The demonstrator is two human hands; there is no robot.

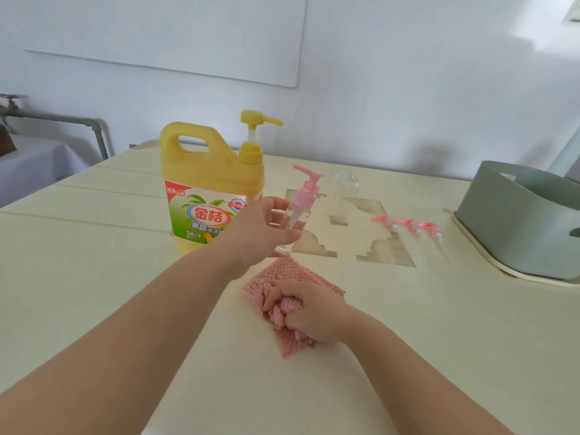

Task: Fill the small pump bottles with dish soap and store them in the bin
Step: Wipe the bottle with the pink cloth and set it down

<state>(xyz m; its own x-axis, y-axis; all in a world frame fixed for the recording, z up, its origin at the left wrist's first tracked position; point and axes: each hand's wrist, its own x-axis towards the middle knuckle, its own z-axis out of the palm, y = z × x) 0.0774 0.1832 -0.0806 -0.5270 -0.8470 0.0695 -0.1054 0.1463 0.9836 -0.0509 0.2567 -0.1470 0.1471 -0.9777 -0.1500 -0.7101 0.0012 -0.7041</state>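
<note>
Progress: early going, by the look of it. One small pump bottle has its pink pump on, and it's the only one capped.
Fill level: can't call it. The bottle reads clear, and any soap inside is too faint to see.
Still to do: a few empty clear bottles stand open behind, and three loose pink pumps lie in a row on the counter. Filling and capping remain.
Bin: the grey-green bin sits far right, well apart from the action. Its inside is out of sight, so nothing is visibly stored.
Left grip: fingers and thumb wrap the bottle's body, holding it tilted with the pump leaning right, just in front of the yellow dish soap jug.
Right grip: clenched on the pink cloth, bunching it against the counter.
Bottle versus grips: held in the left, its base low near the cloth's far edge, clear of the right. A wipe-down looks likely, then the trip to the bin.
</note>
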